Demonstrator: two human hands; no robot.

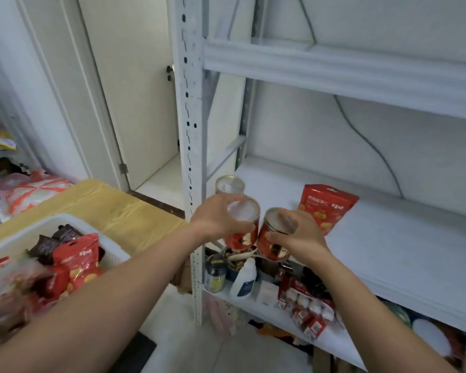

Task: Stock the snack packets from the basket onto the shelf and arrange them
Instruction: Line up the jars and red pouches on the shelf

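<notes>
My left hand (218, 218) grips a red snack can with a clear lid (243, 224), held just over the front left edge of the white shelf (388, 251). My right hand (297, 235) grips a second red can (273, 238) right beside it, the two cans nearly touching. A third can (229, 184) stands on the shelf behind them, by the upright post. A red snack packet (324, 207) leans upright further right on the same shelf. The white basket (33, 232) at lower left holds several red and dark snack packets (77, 265).
The basket sits on a yellow-topped table (113, 205). A perforated white shelf post (191, 157) rises left of the cans. The lower shelf holds a jar, a white bottle (244, 281) and small red boxes (304, 305). A white door (135, 90) stands behind.
</notes>
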